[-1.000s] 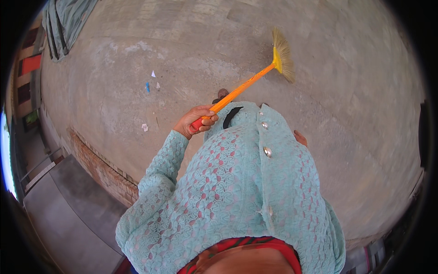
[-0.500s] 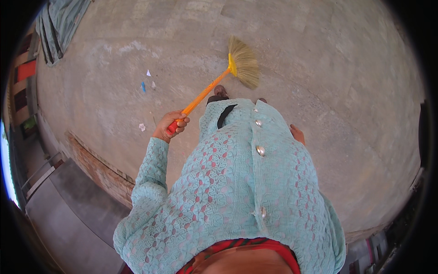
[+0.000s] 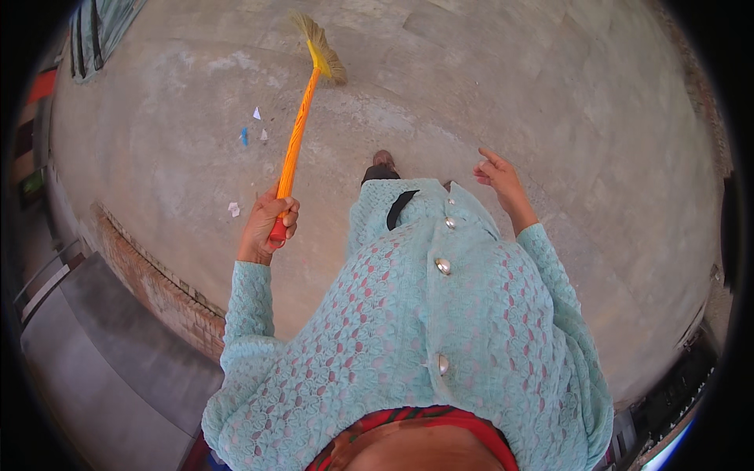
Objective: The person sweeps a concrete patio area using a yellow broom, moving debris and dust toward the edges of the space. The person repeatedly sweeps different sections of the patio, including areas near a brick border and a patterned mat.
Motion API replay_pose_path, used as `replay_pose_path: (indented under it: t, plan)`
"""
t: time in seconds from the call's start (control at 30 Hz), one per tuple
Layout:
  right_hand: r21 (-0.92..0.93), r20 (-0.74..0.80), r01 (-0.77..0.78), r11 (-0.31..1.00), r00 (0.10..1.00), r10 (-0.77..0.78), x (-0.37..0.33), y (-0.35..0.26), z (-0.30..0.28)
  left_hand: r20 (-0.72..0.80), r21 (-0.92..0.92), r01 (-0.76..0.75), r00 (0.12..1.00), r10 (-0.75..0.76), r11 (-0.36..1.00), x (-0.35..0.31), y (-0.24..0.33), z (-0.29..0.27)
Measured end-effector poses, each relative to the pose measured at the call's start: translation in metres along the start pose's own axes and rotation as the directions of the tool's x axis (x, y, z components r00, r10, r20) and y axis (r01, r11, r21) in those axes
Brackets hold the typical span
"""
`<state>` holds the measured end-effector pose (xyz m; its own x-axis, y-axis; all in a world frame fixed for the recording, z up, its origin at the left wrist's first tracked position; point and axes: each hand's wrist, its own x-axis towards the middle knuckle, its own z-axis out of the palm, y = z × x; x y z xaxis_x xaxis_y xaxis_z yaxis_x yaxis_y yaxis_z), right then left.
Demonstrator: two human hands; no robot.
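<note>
My left hand [image 3: 269, 224] is wrapped round the red lower end of a broom [image 3: 295, 141]. Its orange handle slants up and away from me to a yellow collar and a fan of straw-coloured bristles at the far end. Whether the bristles touch the floor, I cannot tell. Out to the right, my right hand [image 3: 503, 180] holds nothing, with the index finger stretched out and the other fingers partly bent. Left of the handle lie a blue scrap [image 3: 244, 136], a white paper scrap [image 3: 257, 114] and a pale crumpled scrap [image 3: 234, 209].
Around me spreads a grey concrete floor [image 3: 613, 204]. Along its left side runs a low brick edge [image 3: 157, 271], beside a lower grey surface [image 3: 110, 345]. A grey-green sheet [image 3: 110, 27] hangs or lies at the far left. My shoe [image 3: 383, 159] shows ahead.
The broom has swung left and away, its handle now steeper. My left hand moved slightly left and nearer. My right hand has risen from beside my body into plain view.
</note>
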<state>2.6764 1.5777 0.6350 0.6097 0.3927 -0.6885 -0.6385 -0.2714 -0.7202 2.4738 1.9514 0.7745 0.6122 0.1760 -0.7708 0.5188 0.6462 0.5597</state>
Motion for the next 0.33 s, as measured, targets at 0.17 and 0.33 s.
replay_pose_path:
  t: [0.17, 0.33]
  plan:
    - [0.209, 0.095, -0.12, 0.971, 0.99, 0.102, -0.016, -0.032, 0.041, 0.26, 0.009, 0.127, 0.957, -0.125, 0.992, -0.005, 0.01, 0.065]
    - [0.564, 0.222, -0.307, 0.767, 0.951, 0.217, -0.032, -0.047, 0.06, 0.494, 0.167, 0.237, 0.82, -0.29, 0.957, 0.016, 0.023, 0.116]
